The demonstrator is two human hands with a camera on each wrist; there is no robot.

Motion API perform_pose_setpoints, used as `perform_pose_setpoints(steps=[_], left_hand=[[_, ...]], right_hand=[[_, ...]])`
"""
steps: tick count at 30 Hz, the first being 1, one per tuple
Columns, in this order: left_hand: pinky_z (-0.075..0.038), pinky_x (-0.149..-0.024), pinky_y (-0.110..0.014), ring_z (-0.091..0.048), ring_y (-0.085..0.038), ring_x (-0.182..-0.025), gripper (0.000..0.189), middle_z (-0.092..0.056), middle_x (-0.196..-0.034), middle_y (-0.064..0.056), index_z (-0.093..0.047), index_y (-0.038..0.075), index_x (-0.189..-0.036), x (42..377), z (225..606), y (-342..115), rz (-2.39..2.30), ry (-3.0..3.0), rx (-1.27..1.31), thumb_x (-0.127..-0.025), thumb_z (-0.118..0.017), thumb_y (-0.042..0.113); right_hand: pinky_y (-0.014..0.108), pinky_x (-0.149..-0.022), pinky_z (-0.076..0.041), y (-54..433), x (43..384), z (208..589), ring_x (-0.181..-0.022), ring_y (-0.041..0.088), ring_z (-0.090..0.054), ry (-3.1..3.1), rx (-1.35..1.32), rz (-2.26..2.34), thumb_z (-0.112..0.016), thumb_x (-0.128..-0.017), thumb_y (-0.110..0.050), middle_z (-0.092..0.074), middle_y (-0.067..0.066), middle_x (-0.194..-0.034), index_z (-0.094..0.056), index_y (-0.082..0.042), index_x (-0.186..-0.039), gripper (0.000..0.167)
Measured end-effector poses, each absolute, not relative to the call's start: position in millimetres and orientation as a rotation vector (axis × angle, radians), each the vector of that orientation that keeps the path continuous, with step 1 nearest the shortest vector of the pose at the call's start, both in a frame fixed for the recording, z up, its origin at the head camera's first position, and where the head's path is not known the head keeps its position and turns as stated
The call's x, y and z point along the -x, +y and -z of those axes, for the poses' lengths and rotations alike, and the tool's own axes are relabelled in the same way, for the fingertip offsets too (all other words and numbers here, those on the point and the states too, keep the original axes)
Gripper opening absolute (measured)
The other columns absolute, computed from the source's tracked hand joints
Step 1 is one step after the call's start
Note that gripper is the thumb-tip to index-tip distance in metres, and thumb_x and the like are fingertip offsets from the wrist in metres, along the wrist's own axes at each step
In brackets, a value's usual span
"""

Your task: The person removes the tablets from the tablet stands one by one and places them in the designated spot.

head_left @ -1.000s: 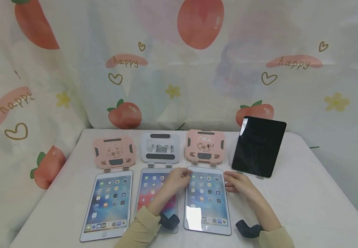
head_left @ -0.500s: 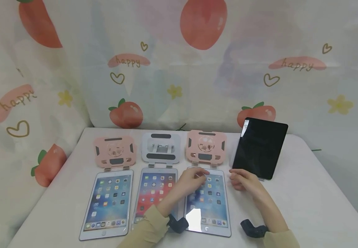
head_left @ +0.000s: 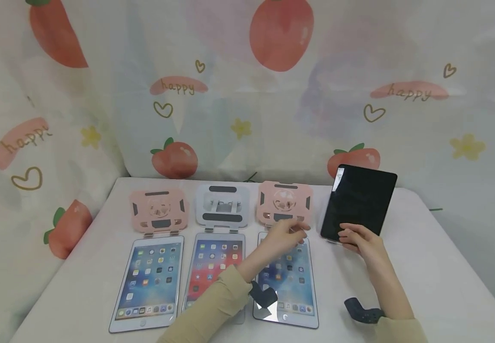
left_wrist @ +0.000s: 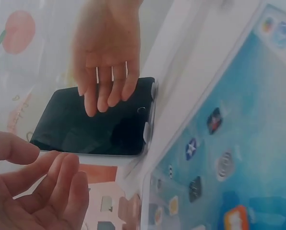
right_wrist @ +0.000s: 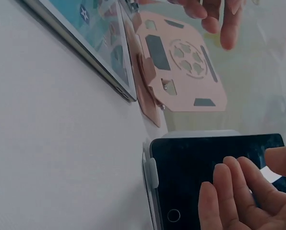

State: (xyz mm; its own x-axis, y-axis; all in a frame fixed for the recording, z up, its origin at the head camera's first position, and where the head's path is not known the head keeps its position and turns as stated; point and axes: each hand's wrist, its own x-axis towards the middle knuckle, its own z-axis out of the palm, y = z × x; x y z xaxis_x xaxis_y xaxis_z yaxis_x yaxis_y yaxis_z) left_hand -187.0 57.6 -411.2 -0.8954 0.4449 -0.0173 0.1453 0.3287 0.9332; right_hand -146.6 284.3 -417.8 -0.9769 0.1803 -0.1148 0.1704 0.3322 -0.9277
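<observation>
Dark tablet, right of centre in the head view: black glossy screen, off, propped upright on a stand at the table's far side. Your right hand has straight, relaxed fingers laid on its lower edge, gripping nothing. Your left hand hovers loose and released over the lit tablet lying flat nearer you, fingers toward the pink stand behind it. Risk, as I judge it: pushing the propped screen with flat fingers could tip it backward or slide it off its clips.
</observation>
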Motion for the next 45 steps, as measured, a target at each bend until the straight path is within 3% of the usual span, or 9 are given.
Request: perform_pose_setpoints(steps=[4,9,16,21,28,39,45], left_hand=[[-0.051,-0.068,-0.017,-0.064,-0.012,-0.079,0.019,-0.067,-0.088,-0.002,-0.068,0.013,-0.109,193.8,406.1,68.2,-1.677,2.276,-0.493,-0.094,-0.057,0.015],[-0.056,-0.072,-0.02,-0.066,-0.015,-0.08,0.019,-0.067,-0.091,-0.005,-0.067,0.009,-0.109,204.0,399.3,77.6,-1.793,2.197,-0.448,-0.094,-0.055,0.011],[-0.057,-0.072,-0.023,-0.068,-0.023,-0.084,0.018,-0.068,-0.093,-0.009,-0.068,0.009,-0.107,217.8,390.6,85.8,-1.86,2.156,-0.387,-0.094,-0.055,0.009],[-0.057,-0.075,-0.024,-0.067,-0.021,-0.084,0.017,-0.067,-0.093,-0.007,-0.068,0.008,-0.106,225.7,389.2,93.4,-1.876,2.152,-0.387,-0.094,-0.056,0.009],[-0.054,-0.069,-0.019,-0.068,-0.031,-0.086,0.017,-0.066,-0.086,-0.006,-0.068,0.006,-0.105,234.7,389.4,109.1,-1.918,2.197,-0.392,-0.094,-0.056,0.008],[-0.055,-0.069,-0.018,-0.067,-0.03,-0.088,0.017,-0.067,-0.092,-0.011,-0.068,0.004,-0.107,257.0,382.2,121.0,-1.928,2.282,-0.421,-0.095,-0.056,0.009],[-0.051,-0.062,-0.015,-0.069,-0.026,-0.084,0.018,-0.069,-0.093,-0.011,-0.068,0.004,-0.107,268.4,373.2,135.0,-1.924,2.297,-0.422,-0.094,-0.056,0.008]], right_hand=[[0.008,-0.077,-0.052,293.9,148.2,415.3,-0.083,-0.009,-0.062,-2.428,0.367,-1.823,-0.049,-0.1,-0.028,-0.062,-0.025,-0.086,-0.053,-0.001,-0.127,0.038],[0.007,-0.074,-0.052,299.3,154.7,411.6,-0.081,-0.006,-0.062,-2.252,0.434,-1.91,-0.053,-0.098,-0.023,-0.063,-0.023,-0.085,-0.06,-0.01,-0.115,0.023],[0.007,-0.071,-0.052,310.4,164.1,404.6,-0.076,-0.003,-0.063,-1.987,0.469,-1.982,-0.054,-0.096,-0.01,-0.066,-0.017,-0.083,-0.064,-0.012,-0.105,0.013],[0.007,-0.068,-0.052,320.1,172.3,400.5,-0.072,-0.002,-0.063,-1.871,0.536,-1.99,-0.055,-0.095,-0.005,-0.066,-0.014,-0.082,-0.065,-0.012,-0.101,0.014],[0.005,-0.065,-0.051,335.8,183.0,393.6,-0.068,-0.002,-0.062,-1.852,0.54,-1.896,-0.057,-0.092,-0.001,-0.066,-0.014,-0.079,-0.067,-0.013,-0.096,0.017],[0.005,-0.061,-0.05,349.8,196.2,377.8,-0.063,-0.003,-0.061,-1.872,0.504,-1.794,-0.055,-0.089,0.005,-0.065,-0.014,-0.073,-0.067,-0.014,-0.091,0.022],[0.006,-0.054,-0.049,358.1,203.0,373.2,-0.057,-0.002,-0.059,-1.802,0.565,-1.736,-0.054,-0.086,0.008,-0.061,-0.012,-0.067,-0.066,-0.018,-0.087,0.029]])
